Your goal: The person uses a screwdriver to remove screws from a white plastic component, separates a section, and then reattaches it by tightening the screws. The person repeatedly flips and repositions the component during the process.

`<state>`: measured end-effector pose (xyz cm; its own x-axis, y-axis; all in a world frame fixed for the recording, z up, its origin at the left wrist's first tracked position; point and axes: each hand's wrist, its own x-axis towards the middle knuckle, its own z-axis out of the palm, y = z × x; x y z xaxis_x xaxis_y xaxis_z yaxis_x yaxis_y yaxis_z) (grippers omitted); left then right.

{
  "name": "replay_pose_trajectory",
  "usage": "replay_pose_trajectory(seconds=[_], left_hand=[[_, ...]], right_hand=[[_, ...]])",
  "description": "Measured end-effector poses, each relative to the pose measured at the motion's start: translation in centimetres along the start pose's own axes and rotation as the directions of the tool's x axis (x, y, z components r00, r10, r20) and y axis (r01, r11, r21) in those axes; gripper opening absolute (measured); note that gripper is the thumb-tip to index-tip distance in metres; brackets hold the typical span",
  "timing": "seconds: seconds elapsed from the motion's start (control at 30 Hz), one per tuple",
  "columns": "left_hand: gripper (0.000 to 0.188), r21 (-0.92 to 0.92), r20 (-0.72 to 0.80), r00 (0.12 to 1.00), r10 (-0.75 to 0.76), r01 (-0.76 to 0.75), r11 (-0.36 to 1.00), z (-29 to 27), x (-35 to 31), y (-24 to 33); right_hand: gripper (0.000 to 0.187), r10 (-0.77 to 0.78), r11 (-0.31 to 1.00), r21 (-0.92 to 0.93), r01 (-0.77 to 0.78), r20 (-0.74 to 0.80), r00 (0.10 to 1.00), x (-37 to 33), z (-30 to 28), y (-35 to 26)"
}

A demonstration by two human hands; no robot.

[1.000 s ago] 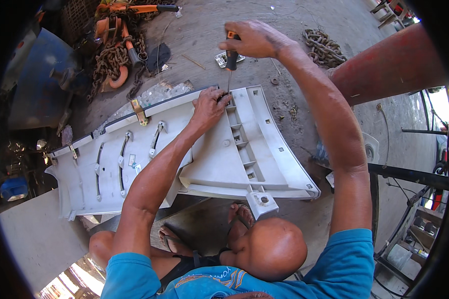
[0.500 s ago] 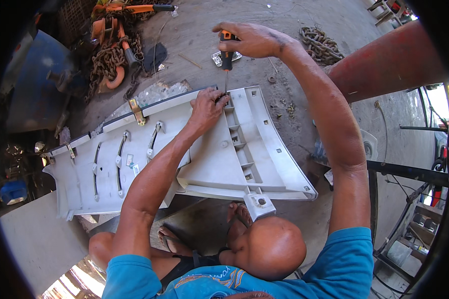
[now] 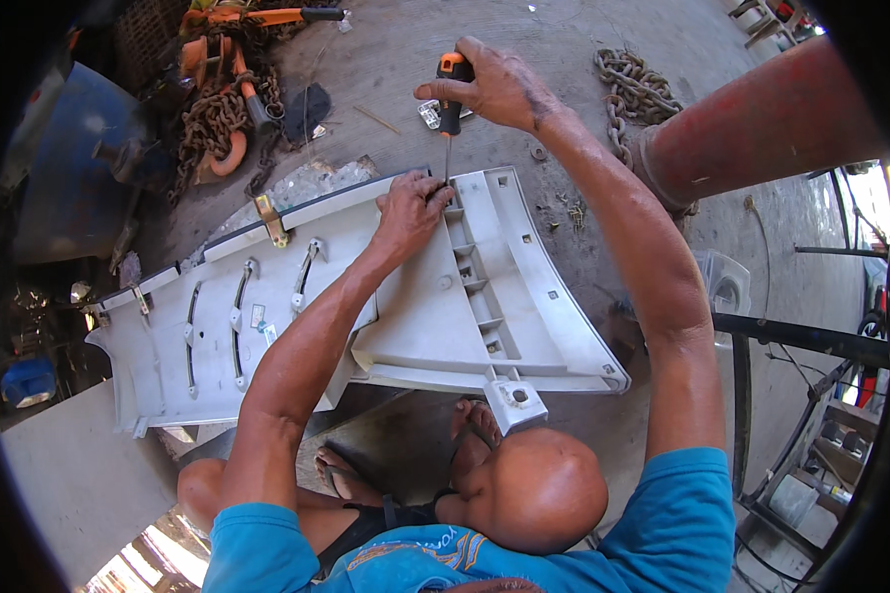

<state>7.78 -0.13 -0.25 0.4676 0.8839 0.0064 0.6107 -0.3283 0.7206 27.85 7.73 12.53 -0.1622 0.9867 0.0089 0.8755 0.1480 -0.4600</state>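
A long white plastic panel point(image 3: 405, 326) lies before me with its ribbed inner side up. Close to its far edge, my left hand point(image 3: 410, 212) rests on it, fingers curled beside the tip of a screwdriver point(image 3: 449, 114). Whatever those fingers pinch is hidden. My right hand point(image 3: 499, 87) grips the screwdriver's black and orange handle from above. The shaft stands nearly upright, its tip down at the end of the panel's ribbed channel point(image 3: 480, 287). Metal brackets point(image 3: 271, 221) sit along the far edge, and narrow dark strips point(image 3: 237, 321) cross the left part.
A chain hoist point(image 3: 218, 109) with a hook lies at the far left, near a blue drum-like object point(image 3: 69, 158). A rusty chain point(image 3: 635, 89) and a thick red cylinder point(image 3: 761, 119) are at the right. A small clear-and-silver part point(image 3: 430, 116) lies behind the screwdriver.
My right hand has shifted its grip on the screwdriver handle, its wrist turned and forearm drawn slightly left. The left hand and panel stay almost where they were.
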Motion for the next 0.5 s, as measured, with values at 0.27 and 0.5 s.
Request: replay_pose_trajectory(seconds=[0.27,0.5], left_hand=[[0.028,-0.009,-0.036,0.999,0.036,-0.037,0.999,0.2,0.1,-0.1],[0.031,0.068,-0.024,0.999,0.027,-0.025,0.997,0.2,0.6,0.4]], right_hand=[[0.060,-0.189,0.834,0.503,0.226,-0.125,0.974,-0.3,1.0,0.6],[0.053,-0.294,0.757,0.626,0.186,0.072,0.953,0.1,0.3,0.2]])
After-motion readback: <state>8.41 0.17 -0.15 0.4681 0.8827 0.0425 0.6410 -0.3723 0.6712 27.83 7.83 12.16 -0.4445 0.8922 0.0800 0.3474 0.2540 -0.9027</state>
